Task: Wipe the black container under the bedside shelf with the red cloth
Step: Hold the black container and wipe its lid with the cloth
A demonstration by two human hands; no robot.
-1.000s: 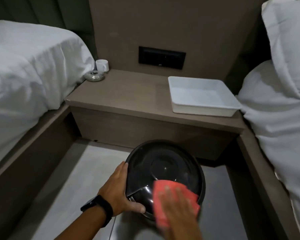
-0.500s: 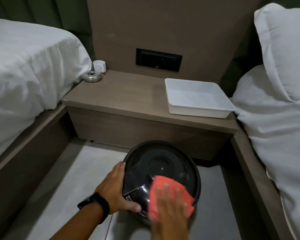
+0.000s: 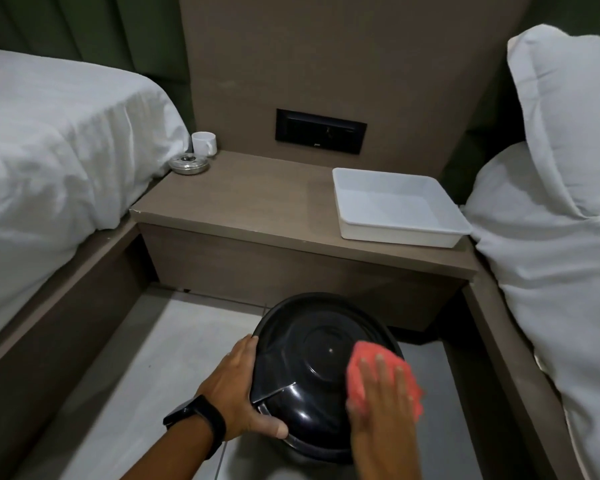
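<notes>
A round, glossy black container (image 3: 312,362) with a domed lid stands on the floor in front of the brown bedside shelf (image 3: 243,206). My left hand (image 3: 241,386), with a black watch on the wrist, grips its left rim, thumb along the near edge. My right hand (image 3: 383,407) lies flat, fingers spread, and presses the red cloth (image 3: 364,362) against the lid's right side. The cloth shows above and to the right of my fingers; the rest is hidden under the palm.
A white tray (image 3: 399,206) sits on the shelf's right side; a white cup (image 3: 204,143) and a small metal dish (image 3: 189,164) stand at its back left. White-covered beds (image 3: 59,161) flank the narrow grey floor (image 3: 160,358). A black switch panel (image 3: 321,131) is on the wall.
My right hand has slid the red cloth from the lid's near side to its right side. My left hand keeps its hold on the left rim.
</notes>
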